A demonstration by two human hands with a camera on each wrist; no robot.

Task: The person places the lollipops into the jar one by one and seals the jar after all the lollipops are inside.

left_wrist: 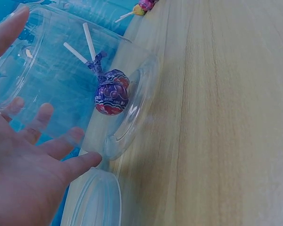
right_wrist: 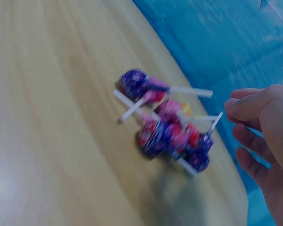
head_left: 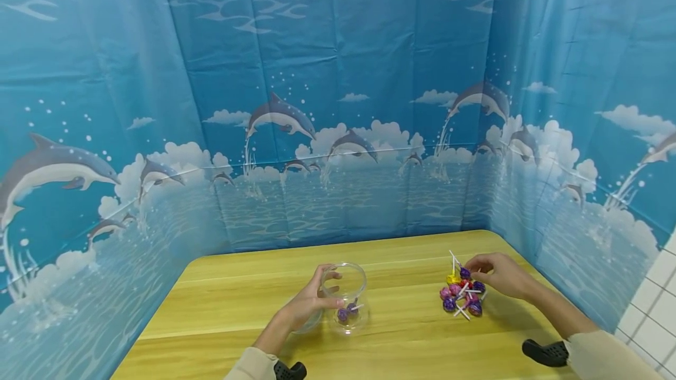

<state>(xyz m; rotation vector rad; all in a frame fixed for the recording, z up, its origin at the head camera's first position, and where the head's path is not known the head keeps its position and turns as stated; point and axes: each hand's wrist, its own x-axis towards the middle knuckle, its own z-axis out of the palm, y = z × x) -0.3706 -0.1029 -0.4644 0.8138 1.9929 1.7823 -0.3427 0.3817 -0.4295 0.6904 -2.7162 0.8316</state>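
Observation:
My left hand (head_left: 306, 305) grips a clear plastic jar (head_left: 344, 280) around its side, with the thumb on one side and the fingers on the other. Inside, near the bottom, are two purple-wrapped lollipops (left_wrist: 112, 94) with white sticks. A clear round lid (left_wrist: 96, 200) lies on the table beside the jar, partly behind the left hand in the head view. On the right, my right hand (head_left: 499, 273) hovers by a pile of lollipops (head_left: 465, 293) in purple, pink, red and yellow wrappers. Its fingers are loosely bent, with nothing seen between them in the right wrist view.
Everything stands on a yellow wood-grain table (head_left: 222, 298). A blue dolphin-print curtain (head_left: 338, 204) hangs along the table's back and sides. White tiles (head_left: 646, 304) show at the far right.

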